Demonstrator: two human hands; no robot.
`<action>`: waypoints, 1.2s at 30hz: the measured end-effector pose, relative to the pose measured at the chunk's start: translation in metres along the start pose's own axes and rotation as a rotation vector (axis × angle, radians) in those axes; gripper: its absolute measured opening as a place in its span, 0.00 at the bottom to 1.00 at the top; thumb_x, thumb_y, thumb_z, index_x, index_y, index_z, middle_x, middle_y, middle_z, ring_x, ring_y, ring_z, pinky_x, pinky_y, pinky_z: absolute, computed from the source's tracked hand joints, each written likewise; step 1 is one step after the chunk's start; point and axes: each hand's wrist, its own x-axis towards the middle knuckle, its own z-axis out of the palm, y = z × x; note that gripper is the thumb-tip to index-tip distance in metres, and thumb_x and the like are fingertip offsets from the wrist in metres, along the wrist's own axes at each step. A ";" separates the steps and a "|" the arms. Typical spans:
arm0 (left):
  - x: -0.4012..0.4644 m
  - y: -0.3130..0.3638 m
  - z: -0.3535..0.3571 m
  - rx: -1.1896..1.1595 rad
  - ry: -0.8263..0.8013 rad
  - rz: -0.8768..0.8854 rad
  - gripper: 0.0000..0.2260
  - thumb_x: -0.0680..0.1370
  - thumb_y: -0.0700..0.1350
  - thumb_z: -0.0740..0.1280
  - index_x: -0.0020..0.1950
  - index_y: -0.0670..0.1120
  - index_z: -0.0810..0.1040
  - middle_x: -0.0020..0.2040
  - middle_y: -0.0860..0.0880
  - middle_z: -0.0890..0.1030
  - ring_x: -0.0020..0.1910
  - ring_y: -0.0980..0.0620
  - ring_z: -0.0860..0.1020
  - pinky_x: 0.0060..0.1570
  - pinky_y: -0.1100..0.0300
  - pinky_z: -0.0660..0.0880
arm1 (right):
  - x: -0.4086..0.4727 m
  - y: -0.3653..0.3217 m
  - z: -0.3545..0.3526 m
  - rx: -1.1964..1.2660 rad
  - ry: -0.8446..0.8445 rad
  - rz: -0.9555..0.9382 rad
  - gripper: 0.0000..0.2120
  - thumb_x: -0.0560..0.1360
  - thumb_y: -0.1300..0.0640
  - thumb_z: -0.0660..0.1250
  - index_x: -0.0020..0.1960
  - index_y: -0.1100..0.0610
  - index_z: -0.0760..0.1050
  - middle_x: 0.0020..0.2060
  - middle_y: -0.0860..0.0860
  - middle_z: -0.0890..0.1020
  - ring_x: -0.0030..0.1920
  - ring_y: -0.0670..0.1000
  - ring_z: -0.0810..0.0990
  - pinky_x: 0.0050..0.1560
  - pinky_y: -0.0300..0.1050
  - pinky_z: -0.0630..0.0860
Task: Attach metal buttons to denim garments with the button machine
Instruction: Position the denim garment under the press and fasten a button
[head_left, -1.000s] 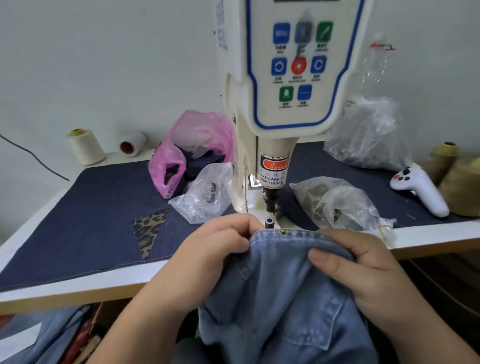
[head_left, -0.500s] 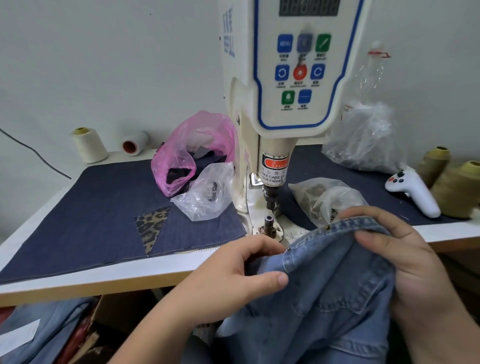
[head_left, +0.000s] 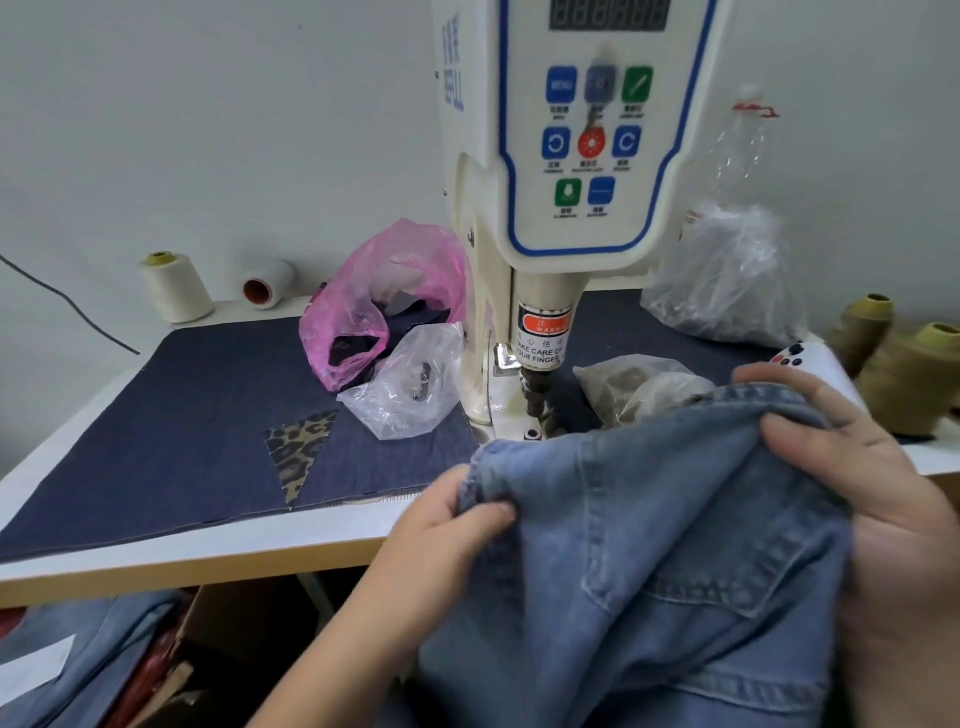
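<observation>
Garment: a faded blue denim garment (head_left: 660, 545), soft and rumpled with stitched seams and a pocket flap, is held up in front of the bench (head_left: 208, 545), its top edge just below the machine's post.
Left hand: the left hand (head_left: 441, 525) pinches the garment's folded left edge, thumb on top, fingers (head_left: 498, 512) curled under the cloth.
Right hand: the right hand (head_left: 883, 499) grips the bunched right corner, fingers wrapped over the hem.
Machine: the cream button machine (head_left: 576, 182) rises dead centre, a blue-outlined panel of square coloured keys, a red warning label on its round neck, a dark metal punch below.
Die: a small round lower die (head_left: 531, 434) peeps out just above the denim.
Bench cover: dark navy cloth (head_left: 182, 415) with a leopard-print triangle (head_left: 298, 449).
Bags: a crinkly pink bag (head_left: 384, 301) and a clear bag (head_left: 410, 384) left of the machine, more clear bags (head_left: 727, 280) right.
Thread: pale cones (head_left: 176, 286) at the back left, olive cones (head_left: 909, 374) far right.
</observation>
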 end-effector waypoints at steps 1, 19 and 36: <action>-0.001 0.005 0.000 0.075 0.086 0.059 0.15 0.68 0.47 0.67 0.53 0.47 0.79 0.48 0.52 0.83 0.48 0.55 0.79 0.50 0.63 0.74 | -0.002 0.002 0.002 0.007 -0.027 -0.015 0.14 0.67 0.65 0.63 0.41 0.53 0.85 0.39 0.55 0.86 0.38 0.51 0.86 0.37 0.40 0.82; -0.024 0.071 -0.016 -0.364 -0.016 0.391 0.08 0.63 0.42 0.68 0.40 0.49 0.83 0.36 0.49 0.82 0.36 0.54 0.81 0.36 0.64 0.78 | -0.004 0.048 -0.005 -0.721 -0.393 0.245 0.09 0.70 0.47 0.67 0.49 0.45 0.82 0.49 0.48 0.84 0.53 0.47 0.82 0.53 0.39 0.75; -0.016 0.081 -0.046 -0.346 -0.236 0.220 0.22 0.57 0.54 0.80 0.39 0.42 0.77 0.32 0.43 0.74 0.29 0.49 0.74 0.31 0.61 0.72 | -0.003 0.059 -0.013 -0.158 -0.336 0.277 0.20 0.60 0.42 0.81 0.40 0.56 0.80 0.36 0.58 0.81 0.37 0.52 0.80 0.39 0.41 0.76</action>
